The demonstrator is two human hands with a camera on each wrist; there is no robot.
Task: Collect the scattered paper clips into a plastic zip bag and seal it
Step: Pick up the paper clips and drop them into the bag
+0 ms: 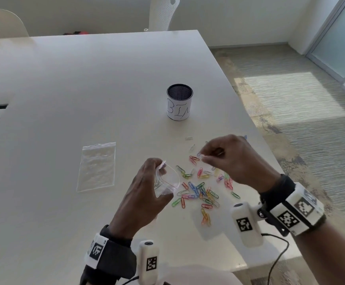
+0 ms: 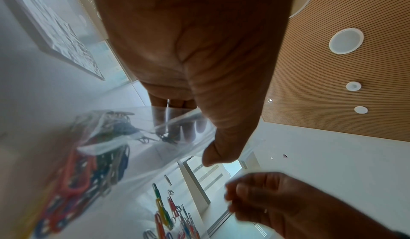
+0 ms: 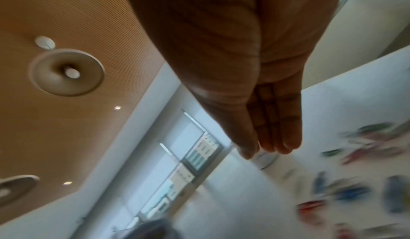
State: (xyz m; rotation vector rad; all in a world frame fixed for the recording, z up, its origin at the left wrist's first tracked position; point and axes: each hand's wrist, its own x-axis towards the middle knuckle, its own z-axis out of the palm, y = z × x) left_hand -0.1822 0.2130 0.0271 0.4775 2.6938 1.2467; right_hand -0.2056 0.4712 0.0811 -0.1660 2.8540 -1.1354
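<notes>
My left hand (image 1: pixel 157 171) holds a small clear zip bag (image 1: pixel 167 182) up off the table with its mouth open toward the right. Several coloured paper clips (image 2: pixel 73 181) lie inside the bag (image 2: pixel 133 137), and my thumb (image 2: pixel 221 146) presses on its rim. My right hand (image 1: pixel 206 158) hovers just right of the bag's mouth, thumb and forefinger pinching a pale paper clip (image 1: pixel 200 155). A loose pile of coloured clips (image 1: pixel 200 192) lies on the white table (image 1: pixel 85 89) below and between both hands. The right wrist view is blurred, with the fingers (image 3: pixel 272 137) together.
A second clear zip bag (image 1: pixel 96 167) lies flat on the table to the left. A black mesh cup (image 1: pixel 179 104) with a white paper label stands behind the clips. The table's right edge (image 1: pixel 256 128) runs close beside the pile. A white chair (image 1: pixel 163 13) stands at the far side.
</notes>
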